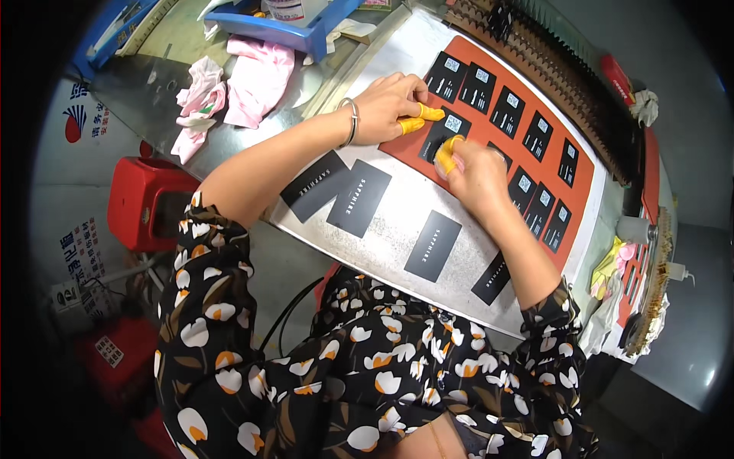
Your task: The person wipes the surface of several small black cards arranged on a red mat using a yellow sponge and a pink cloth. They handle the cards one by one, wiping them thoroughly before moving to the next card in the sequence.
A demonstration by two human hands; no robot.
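My left hand [390,107] rests at the left edge of an orange-red mat [456,47]. Its thumb and a finger, in yellow finger cots, reach out beside a black card [456,122] printed with a pale square code. Over the lower part of that card, my right hand [475,172] is closed, also with yellow finger cots. Something pale shows at its fingertips, too small and blurred to name. Several similar black cards [508,111] lie in rows on the mat. Plain dark cards [433,245] lie along the table's near edge, one partly under my right forearm.
Pink-and-white cloths [260,80] lie at the left, near a blue tray [267,30]. A dark toothed rack [558,73] runs along the far side. A white bottle [634,229] stands at the right. Below the table's left side is a red stool [145,203].
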